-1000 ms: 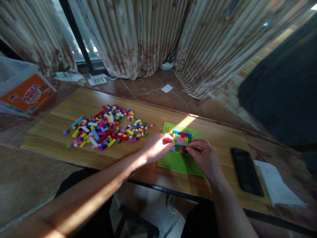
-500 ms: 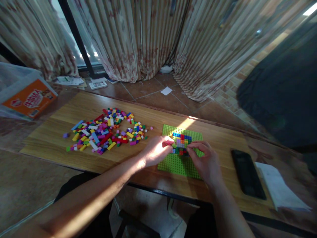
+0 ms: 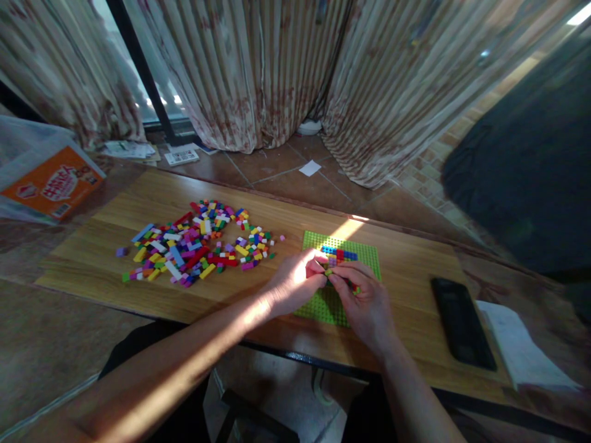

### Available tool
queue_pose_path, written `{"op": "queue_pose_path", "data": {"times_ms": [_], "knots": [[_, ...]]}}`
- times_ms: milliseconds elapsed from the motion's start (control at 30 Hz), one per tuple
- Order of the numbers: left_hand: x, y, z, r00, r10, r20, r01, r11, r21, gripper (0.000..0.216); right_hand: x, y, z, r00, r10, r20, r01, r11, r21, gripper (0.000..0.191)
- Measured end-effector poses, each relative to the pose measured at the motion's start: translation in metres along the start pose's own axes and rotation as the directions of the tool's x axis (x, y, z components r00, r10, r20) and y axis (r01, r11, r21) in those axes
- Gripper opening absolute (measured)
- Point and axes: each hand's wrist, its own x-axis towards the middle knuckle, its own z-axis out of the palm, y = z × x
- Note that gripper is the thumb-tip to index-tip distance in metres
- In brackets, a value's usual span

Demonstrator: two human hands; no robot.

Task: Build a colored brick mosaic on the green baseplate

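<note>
Both my hands meet over a green studded baseplate [image 3: 369, 251] on the wooden table. My left hand [image 3: 300, 278] pinches a small yellow-green toy brick [image 3: 328, 271] between thumb and fingers. From the other side, the fingertips of my right hand [image 3: 362, 295] close on the same little brick, as far as I can see. Beneath the hands, a cluster of blue, red and other coloured bricks [image 3: 340, 254] is fixed to the baseplate; my right hand covers much of it.
A heap of loose coloured bricks [image 3: 184, 246] spreads over the table's left half. A black phone-like slab [image 3: 463, 323] and white paper [image 3: 521, 351] lie at the right. A clear plastic box with an orange label [image 3: 55, 184] stands beyond the table's left end.
My right hand has moved left from the right side of the brick cluster to my left fingertips. It now covers more of the cluster. My left hand has barely moved.
</note>
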Motion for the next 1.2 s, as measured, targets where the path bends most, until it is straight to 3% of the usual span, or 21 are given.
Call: {"op": "queue_pose_path", "data": {"times_ms": [267, 467, 600, 800, 1000, 1200], "knots": [[-0.002, 0.004, 0.002, 0.992, -0.127, 0.003, 0.126, 0.982, -0.137, 0.022, 0.0, -0.003, -0.001, 0.985, -0.156, -0.079, 0.133, 0.963, -0.236, 0.014], [0.002, 0.004, -0.011, 1.0, 0.002, -0.013, 0.0, 0.99, 0.142, 0.016, 0.004, 0.014, -0.023, 0.991, -0.064, -0.114, 0.044, 0.985, -0.167, 0.014], [0.002, 0.008, -0.015, 1.0, 0.026, -0.016, -0.021, 0.967, 0.253, 0.017, 0.004, 0.02, -0.029, 0.998, -0.051, -0.03, 0.046, 0.988, -0.151, 0.014], [0.0, 0.009, -0.013, 0.999, 0.05, 0.018, -0.054, 0.937, 0.345, 0.018, 0.002, 0.025, -0.022, 0.996, -0.05, 0.077, 0.062, 0.985, -0.161, 0.011], [0.0, 0.013, -0.013, 0.995, 0.056, 0.081, -0.084, 0.908, 0.41, 0.022, 0.002, 0.024, -0.017, 0.999, -0.001, 0.038, 0.007, 0.987, -0.161, 0.008], [-0.001, 0.014, -0.013, 0.995, 0.044, 0.087, -0.077, 0.907, 0.415, 0.022, 0.003, 0.019, -0.014, 0.991, 0.134, -0.023, -0.136, 0.987, -0.082, 0.007]]}}
